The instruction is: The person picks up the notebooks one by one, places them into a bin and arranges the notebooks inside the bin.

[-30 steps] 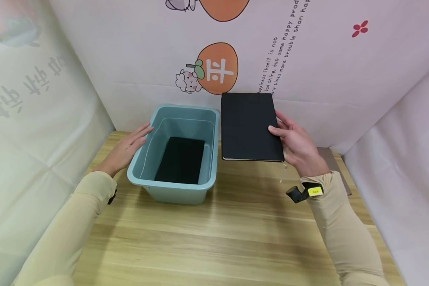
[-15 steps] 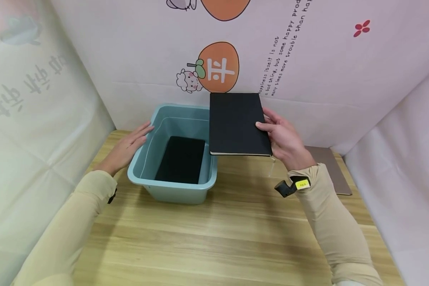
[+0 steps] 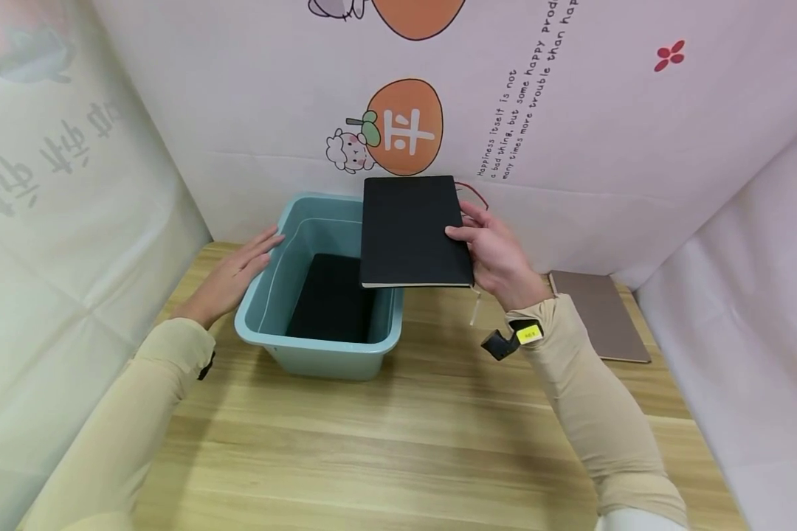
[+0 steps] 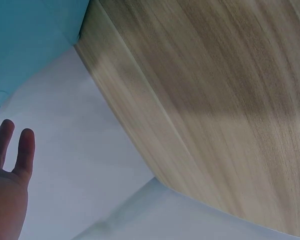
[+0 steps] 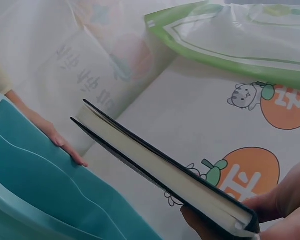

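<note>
My right hand (image 3: 501,258) pinches a black hardcover notebook (image 3: 412,232) by its right edge, thumb on top and fingers beneath. The notebook is held raised, its left part over the right rim of a blue-green plastic bin (image 3: 325,358). In the right wrist view the notebook's (image 5: 160,160) cream page edges show between two dark covers. Inside the bin a flat black item (image 3: 328,302) lies on the floor, partly hidden by the notebook. My left hand (image 3: 229,280) rests with straight fingers on the bin's left rim; in the left wrist view two of its fingers (image 4: 25,155) stand extended.
A grey-brown flat board or book (image 3: 601,317) lies on the wooden table (image 3: 398,442) at the right, partly behind the right forearm. White printed cloth (image 3: 252,110) encloses the table at the back and both sides.
My right hand has carried the notebook leftward, from beside the bin to over its right rim. More of the grey-brown item shows now. The left hand and bin stay put.
</note>
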`<state>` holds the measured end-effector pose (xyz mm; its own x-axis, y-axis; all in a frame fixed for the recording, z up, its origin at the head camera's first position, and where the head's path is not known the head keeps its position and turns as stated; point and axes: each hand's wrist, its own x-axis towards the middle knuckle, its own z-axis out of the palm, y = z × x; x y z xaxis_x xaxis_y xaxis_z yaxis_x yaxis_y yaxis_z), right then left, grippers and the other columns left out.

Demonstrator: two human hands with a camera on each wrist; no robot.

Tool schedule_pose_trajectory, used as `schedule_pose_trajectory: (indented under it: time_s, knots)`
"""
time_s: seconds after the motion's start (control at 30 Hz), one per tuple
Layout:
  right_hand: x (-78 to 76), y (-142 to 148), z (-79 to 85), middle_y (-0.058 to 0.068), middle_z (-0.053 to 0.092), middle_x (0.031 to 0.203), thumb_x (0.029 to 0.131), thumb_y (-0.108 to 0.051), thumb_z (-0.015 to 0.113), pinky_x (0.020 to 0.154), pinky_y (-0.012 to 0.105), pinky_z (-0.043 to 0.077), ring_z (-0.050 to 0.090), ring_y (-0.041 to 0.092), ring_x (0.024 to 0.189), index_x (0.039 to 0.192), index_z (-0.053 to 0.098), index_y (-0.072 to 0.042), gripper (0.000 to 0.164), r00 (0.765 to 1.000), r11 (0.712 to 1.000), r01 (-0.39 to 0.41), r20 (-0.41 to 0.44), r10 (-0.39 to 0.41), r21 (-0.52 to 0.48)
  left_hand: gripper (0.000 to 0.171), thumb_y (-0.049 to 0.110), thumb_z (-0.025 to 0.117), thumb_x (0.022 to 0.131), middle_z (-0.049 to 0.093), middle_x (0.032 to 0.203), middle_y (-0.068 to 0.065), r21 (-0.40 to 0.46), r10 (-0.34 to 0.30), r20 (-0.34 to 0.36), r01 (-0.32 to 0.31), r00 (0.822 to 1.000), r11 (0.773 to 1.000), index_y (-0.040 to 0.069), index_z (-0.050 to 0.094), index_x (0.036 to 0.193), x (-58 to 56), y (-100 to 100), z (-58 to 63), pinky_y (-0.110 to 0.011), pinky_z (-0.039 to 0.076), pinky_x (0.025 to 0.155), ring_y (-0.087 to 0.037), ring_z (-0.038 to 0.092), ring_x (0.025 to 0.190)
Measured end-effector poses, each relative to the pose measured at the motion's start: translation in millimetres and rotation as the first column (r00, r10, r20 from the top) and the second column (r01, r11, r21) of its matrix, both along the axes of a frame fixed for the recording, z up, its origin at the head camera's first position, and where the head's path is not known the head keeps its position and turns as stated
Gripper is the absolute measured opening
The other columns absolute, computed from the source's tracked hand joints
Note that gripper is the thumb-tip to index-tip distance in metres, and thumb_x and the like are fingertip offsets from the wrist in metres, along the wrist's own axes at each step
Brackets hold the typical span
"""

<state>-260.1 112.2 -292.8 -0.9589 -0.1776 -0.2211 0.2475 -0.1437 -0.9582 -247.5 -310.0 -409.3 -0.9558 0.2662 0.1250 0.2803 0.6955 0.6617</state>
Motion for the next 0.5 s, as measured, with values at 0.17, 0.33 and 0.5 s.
schedule_pose_trajectory:
  time_s: [0.17, 0.33, 0.5]
  knots:
    - [-3.6, -11.6, -2.5, 0.008, 0.037, 0.161, 0.102, 0.003, 0.051, 0.083, 0.023, 0.06, 0.063, 0.012, 0.104, 0.163, 0.027, -0.023, 0.071, 1.0, 1.0, -0.013, 0.011, 0.014, -0.01, 0.049, 0.051, 0.031, 0.11, 0.014, 0.172, 0.014, 0.003, 0.0, -0.002, 0.0, 1.0, 1.0, 0.044, 0.03, 0.159, -0.5, 1.4, -0.5, -0.066, 0.013, 0.126, -0.025, 0.012, 0.162]
    - [-5.7, -21.0, -3.5, 0.004, 0.033, 0.164, 0.101, 0.003, 0.052, 0.104, 0.034, 0.056, 0.061, 0.015, 0.114, 0.163, 0.026, -0.023, 0.072, 0.999, 1.0, -0.013, 0.03, 0.013, -0.016, 0.049, 0.051, 0.03, 0.11, 0.014, 0.172, 0.014, 0.008, -0.007, -0.001, 0.007, 1.0, 1.0, 0.044, 0.03, 0.159, -0.6, 1.9, -0.7, -0.066, 0.012, 0.126, -0.026, 0.012, 0.162]
    - [-6.8, -32.3, -2.5, 0.008, 0.038, 0.16, 0.1, 0.006, 0.052, 0.117, 0.044, 0.045, 0.058, 0.022, 0.123, 0.162, 0.028, -0.022, 0.072, 0.999, 0.999, 0.005, 0.043, -0.003, -0.047, 0.049, 0.053, 0.029, 0.11, 0.012, 0.171, 0.02, 0.004, 0.002, 0.006, -0.002, 1.0, 1.0, 0.046, 0.029, 0.158, -0.6, 1.1, -0.9, -0.067, 0.012, 0.125, -0.026, 0.012, 0.162]
